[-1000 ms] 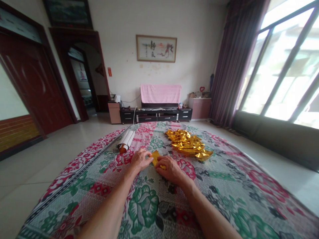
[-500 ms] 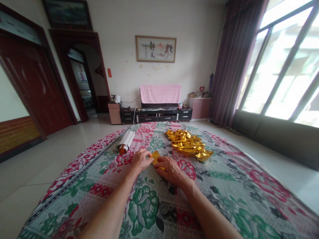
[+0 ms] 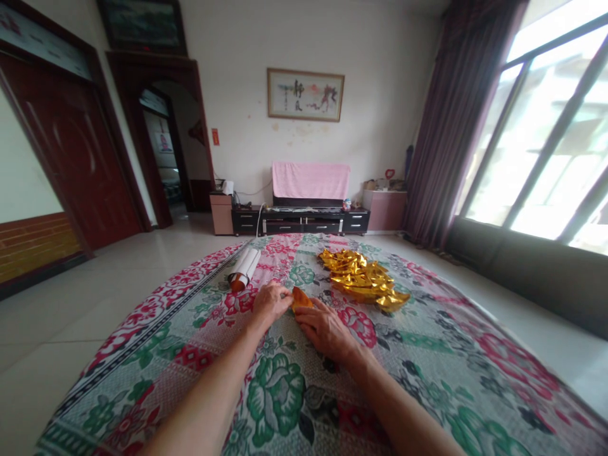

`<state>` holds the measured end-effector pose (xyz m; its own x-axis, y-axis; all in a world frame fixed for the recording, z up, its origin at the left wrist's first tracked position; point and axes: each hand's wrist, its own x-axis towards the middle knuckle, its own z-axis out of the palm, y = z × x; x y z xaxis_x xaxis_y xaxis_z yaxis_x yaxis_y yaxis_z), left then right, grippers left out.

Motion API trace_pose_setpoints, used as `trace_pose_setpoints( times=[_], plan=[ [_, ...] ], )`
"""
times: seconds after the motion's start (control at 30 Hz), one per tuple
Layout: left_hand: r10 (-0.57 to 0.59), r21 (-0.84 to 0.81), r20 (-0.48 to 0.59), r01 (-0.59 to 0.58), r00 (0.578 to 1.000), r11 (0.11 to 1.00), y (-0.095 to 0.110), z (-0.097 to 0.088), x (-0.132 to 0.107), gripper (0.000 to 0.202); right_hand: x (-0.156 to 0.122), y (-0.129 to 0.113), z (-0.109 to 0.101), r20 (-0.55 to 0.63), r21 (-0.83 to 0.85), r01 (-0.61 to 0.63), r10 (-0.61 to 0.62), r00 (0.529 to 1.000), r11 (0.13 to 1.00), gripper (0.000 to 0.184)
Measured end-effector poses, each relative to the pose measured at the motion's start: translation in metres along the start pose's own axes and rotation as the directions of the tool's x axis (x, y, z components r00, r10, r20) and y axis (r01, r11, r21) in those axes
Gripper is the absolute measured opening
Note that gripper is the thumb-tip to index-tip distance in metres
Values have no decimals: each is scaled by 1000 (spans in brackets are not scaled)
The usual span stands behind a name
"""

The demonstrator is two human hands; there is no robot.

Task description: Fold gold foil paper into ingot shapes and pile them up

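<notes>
Both my hands work on a small gold foil sheet (image 3: 301, 298) lying on a floral cloth (image 3: 285, 380). My left hand (image 3: 270, 303) pinches the sheet's left edge with closed fingers. My right hand (image 3: 323, 326) presses its fingers onto the sheet's near right side. Part of the sheet is hidden under the fingers. A pile of folded gold foil pieces (image 3: 361, 278) lies just beyond my right hand. A white paper roll with a red-brown end (image 3: 243, 268) lies beyond my left hand.
The floral cloth covers a wide low surface ending at tiled floor (image 3: 95, 297) on the left. A dark TV cabinet (image 3: 299, 220) with a pink cloth stands at the far wall. Dark doors are left, a big window with curtains right.
The gold sheet now shows folded up into a smaller orange-gold shape between my hands. My right hand has slid slightly nearer. The view has shifted a little.
</notes>
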<state>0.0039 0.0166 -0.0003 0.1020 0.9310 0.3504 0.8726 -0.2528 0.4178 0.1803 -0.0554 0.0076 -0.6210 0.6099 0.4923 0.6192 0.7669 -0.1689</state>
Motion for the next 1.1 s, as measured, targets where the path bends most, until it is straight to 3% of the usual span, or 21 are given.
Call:
trace_pose_setpoints(
  times=[0.3, 0.7, 0.93, 1.1],
  plan=[
    [-43, 20, 70, 42, 997, 999, -2, -5, 10, 19, -3, -1, -1, 3, 50, -79, 79, 997, 996, 28],
    [74, -156, 205, -42, 976, 987, -18, -11, 27, 24, -3, -1, 2, 40, 47, -127, 125, 991, 991, 28],
    [120, -220, 154, -85, 981, 972, -28, -12, 28, 23, -2, -2, 2, 31, 37, -128, 126, 991, 991, 28],
    [54, -292, 181, 1, 982, 957, -23, -19, 20, 27, -4, -2, 2, 22, 31, -125, 124, 992, 992, 28]
  ],
)
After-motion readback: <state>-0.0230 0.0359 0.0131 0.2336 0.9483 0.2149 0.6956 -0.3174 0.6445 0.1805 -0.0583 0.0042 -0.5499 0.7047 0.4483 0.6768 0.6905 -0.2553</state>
